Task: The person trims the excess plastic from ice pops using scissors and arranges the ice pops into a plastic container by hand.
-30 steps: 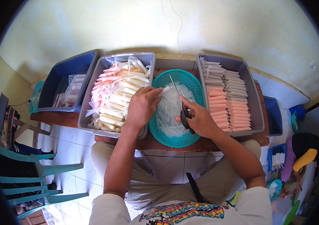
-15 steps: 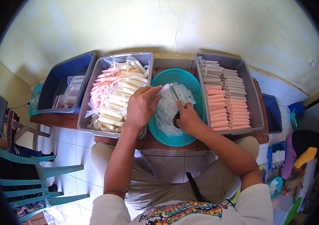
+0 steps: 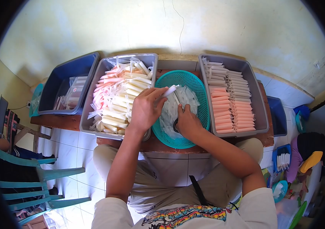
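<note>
My left hand [image 3: 145,108] is closed around a whitish filled plastic tube [image 3: 169,91], its end pointing right over a turquoise basket [image 3: 201,133]. In my right hand [image 3: 189,123] is a pair of scissors [image 3: 176,98], with the blades up near the tube's end; whether they touch it I cannot tell. Clear plastic scraps [image 3: 169,118] lie in the basket under both hands. Left of the basket, a grey bin [image 3: 87,124] is heaped with cream and pink tubes. To the right, another grey bin [image 3: 262,114] has neat rows of pale and orange-pink tubes.
A dark blue bin [image 3: 48,100] with some packs stands at the far left of the wooden table [image 3: 158,146]. A green plastic chair [image 3: 25,187] is at lower left. At right, another person [image 3: 315,152] bends near a small blue basket [image 3: 275,162] of white tubes.
My right hand and the scissors have shifted slightly left and the blades are tilted differently. My left hand, still with the tube, has moved a little to the right.
</note>
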The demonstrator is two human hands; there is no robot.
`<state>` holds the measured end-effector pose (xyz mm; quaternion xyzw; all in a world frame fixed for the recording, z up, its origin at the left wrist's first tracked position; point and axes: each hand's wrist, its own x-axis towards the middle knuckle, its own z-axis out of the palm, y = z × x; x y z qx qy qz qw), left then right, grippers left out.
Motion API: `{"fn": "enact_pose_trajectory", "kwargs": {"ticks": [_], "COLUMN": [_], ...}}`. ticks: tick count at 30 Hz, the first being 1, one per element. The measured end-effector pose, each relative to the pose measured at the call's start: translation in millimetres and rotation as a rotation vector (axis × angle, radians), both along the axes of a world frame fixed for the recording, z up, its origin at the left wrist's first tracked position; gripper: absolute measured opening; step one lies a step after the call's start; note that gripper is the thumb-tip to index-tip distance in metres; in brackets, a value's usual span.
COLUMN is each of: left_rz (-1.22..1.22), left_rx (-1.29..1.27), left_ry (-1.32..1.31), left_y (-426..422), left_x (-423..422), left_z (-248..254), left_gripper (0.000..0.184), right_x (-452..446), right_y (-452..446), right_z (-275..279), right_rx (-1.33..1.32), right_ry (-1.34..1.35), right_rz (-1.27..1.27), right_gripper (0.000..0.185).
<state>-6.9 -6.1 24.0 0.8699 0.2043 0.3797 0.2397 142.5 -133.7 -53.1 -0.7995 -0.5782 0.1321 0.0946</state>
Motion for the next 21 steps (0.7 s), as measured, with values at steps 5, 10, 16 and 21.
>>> {"fn": "enact_pose_trajectory", "kwargs": {"ticks": [5,10,16,21], "left_rz": [0.019,0.021,0.008,0.025], "left_rx": [-0.005,-0.01,-0.044,-0.203], "left_ry": [-0.045,-0.062,-0.029,-0.111], "left_y": [-0.3,-2.8,-2.6,-1.7], "left_x": [2.7,3.6,6.1,13.2], "left_z": [-5.5,-4.0,-5.4,-11.3], "left_gripper": [0.036,0.04,0.038,0.048], "right_x": [-2.8,-0.7,2.1,6.0], "right_y": [2.8,1.0,-3.0,-16.6], "right_z": [7.1,7.1,4.3,24.5], "right_rx": [-0.052,-0.043,0.01,0.079], "right_ry": [-0.034,0.006,0.103,0.15], "right_rz": [0.002,0.002,-0.007,0.034], "right_gripper": [0.068,0.072,0.079,0.083]}}
